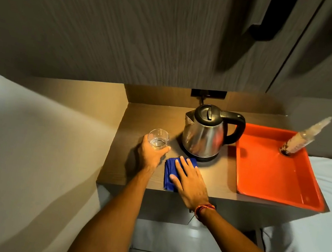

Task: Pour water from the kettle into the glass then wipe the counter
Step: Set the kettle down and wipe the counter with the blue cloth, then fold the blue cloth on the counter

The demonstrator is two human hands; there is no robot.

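Observation:
A steel kettle (204, 135) with a black lid and handle stands upright on its base in the middle of the brown counter (128, 172). Left of it is a clear glass (158, 139) with some water in it, and my left hand (150, 152) is wrapped around it. A folded blue cloth (170, 170) lies flat on the counter in front of the kettle. My right hand (190, 181) presses on the cloth with its fingers spread flat.
An orange tray (268, 178) sits at the counter's right end with a clear plastic bottle (300, 138) standing in its far corner. Dark cabinets hang overhead. A wall socket (208, 93) is behind the kettle. White bedding lies to the right.

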